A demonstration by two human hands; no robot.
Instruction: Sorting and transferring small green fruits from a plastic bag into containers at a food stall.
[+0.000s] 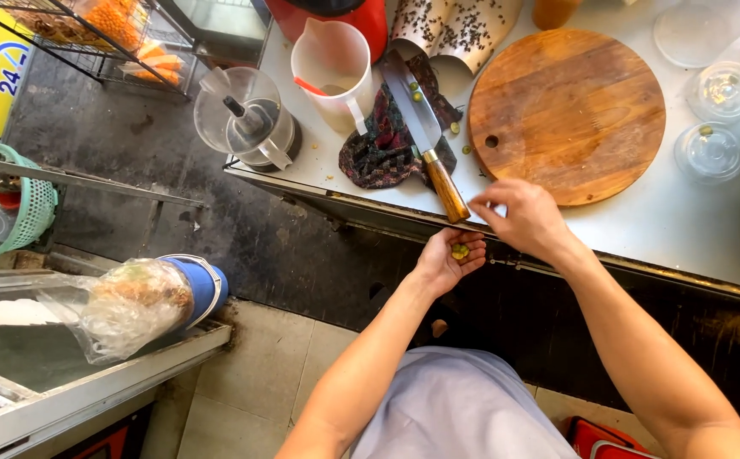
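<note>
While the left hand [445, 262] cups small yellow-green bits [460, 252] in half-curled fingers just below the bench [659, 229] edge, the right hand [524, 219], fingers loosely bent and empty, sweeps beside the cleaver [425, 136] handle; a careless nudge might tip that cleaver off.

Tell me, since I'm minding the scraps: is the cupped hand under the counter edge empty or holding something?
Holding something. The left hand is cupped palm-up, with small yellow-green bits in it.
</note>
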